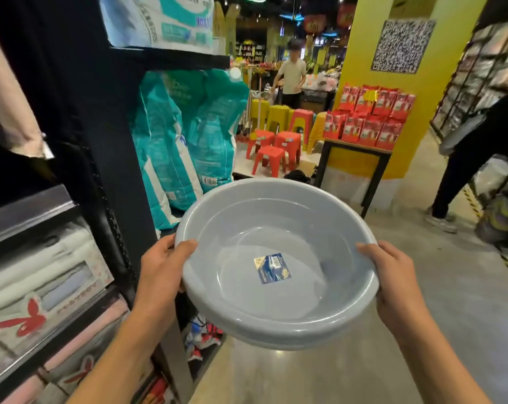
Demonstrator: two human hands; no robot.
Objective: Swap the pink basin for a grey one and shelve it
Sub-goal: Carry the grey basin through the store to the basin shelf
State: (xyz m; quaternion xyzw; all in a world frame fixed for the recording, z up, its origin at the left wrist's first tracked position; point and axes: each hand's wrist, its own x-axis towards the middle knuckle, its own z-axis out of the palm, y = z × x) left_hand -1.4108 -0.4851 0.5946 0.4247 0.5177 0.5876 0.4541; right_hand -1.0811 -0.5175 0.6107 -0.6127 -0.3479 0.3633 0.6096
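— Two hands, one basin. What's biggest around them?

— To the outside of the left hand (pixel 162 266) stands a tall dark shelf unit (pixel 81 118), running from top to bottom of the view. Beyond the right hand (pixel 392 284) spreads the grey shop floor (pixel 421 301), and far past it rises a yellow pillar (pixel 360 53).

— And on the shelves?

— Just ahead of the left hand, teal and white bags (pixel 185 132) stand upright on a shelf. Below that hand's wrist lie folded textiles in packs marked with a red rabbit emblem (pixel 28 316).

— Where is the grey basin?

— The grey basin (pixel 276 258) hangs in the air between the two hands, mouth up and tilted a little toward the camera. A second rim shows just beneath it, so it may be two nested; I cannot tell for certain.

— How do the hands hold it?

— Each hand grips the rim on its own side, thumb hooked over the lip and the other fingers hidden under the outer wall.

— Anything inside?

— A blue label (pixel 271 268) is stuck on the bottom, roughly midway between the hands.

— Further off?

— Well ahead of both hands, red stools (pixel 273 150) stand on the floor, and red packets (pixel 369 115) are stacked on a dark surface (pixel 357 148) against the pillar.
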